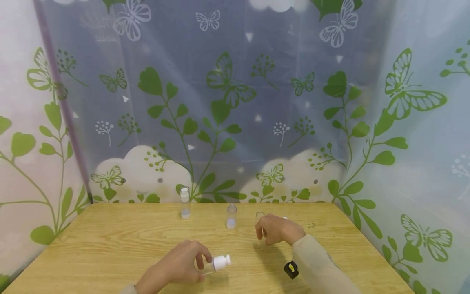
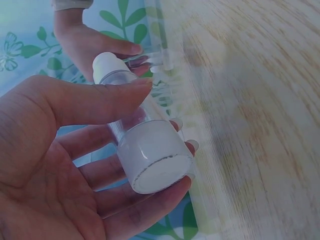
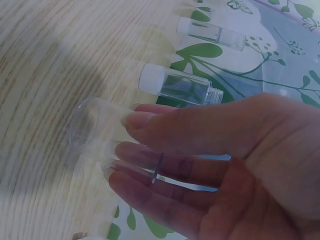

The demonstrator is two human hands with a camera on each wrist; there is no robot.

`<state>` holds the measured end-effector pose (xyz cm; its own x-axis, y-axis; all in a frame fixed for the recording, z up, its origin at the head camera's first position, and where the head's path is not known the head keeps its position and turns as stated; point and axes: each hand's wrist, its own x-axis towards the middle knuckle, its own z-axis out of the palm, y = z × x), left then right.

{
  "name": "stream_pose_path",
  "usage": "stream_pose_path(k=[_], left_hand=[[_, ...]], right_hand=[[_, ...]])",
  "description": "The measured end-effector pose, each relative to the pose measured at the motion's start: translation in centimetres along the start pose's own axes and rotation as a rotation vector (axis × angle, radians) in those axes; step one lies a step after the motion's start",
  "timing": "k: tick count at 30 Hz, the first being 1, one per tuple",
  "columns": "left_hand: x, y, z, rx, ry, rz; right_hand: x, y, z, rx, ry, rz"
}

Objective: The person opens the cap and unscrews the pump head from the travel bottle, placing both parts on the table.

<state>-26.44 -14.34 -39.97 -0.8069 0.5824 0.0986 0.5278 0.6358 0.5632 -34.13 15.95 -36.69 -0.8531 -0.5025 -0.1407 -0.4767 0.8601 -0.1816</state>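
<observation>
My left hand (image 1: 183, 261) grips a small clear pump bottle (image 1: 221, 262) with a white top and a white base. It is tilted, its white top pointing right in the head view. In the left wrist view the thumb lies across the bottle's clear body and the fingers curl behind its base (image 2: 159, 162). Farther back on the right, my right hand (image 1: 279, 229) holds a clear cylindrical cap (image 3: 90, 125) between thumb and fingers, its round rim close to the wooden table. Part of the cap is hidden by the fingers.
Behind stands a clear bottle (image 1: 231, 217) with a bare threaded neck and white base. Farther left is a taller capped bottle (image 1: 185, 203). A small white item (image 1: 284, 218) shows partly behind the right hand. A black object (image 1: 291, 269) with yellow sits beside the right sleeve. Patterned curtains surround the table (image 1: 121, 232).
</observation>
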Motion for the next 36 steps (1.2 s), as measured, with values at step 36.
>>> stream_pose_path(k=[36], left_hand=[[0.1, -0.02, 0.01, -0.008, -0.021, -0.011]], right_hand=[[0.33, 0.31, 0.6, 0.037, -0.009, 0.012]])
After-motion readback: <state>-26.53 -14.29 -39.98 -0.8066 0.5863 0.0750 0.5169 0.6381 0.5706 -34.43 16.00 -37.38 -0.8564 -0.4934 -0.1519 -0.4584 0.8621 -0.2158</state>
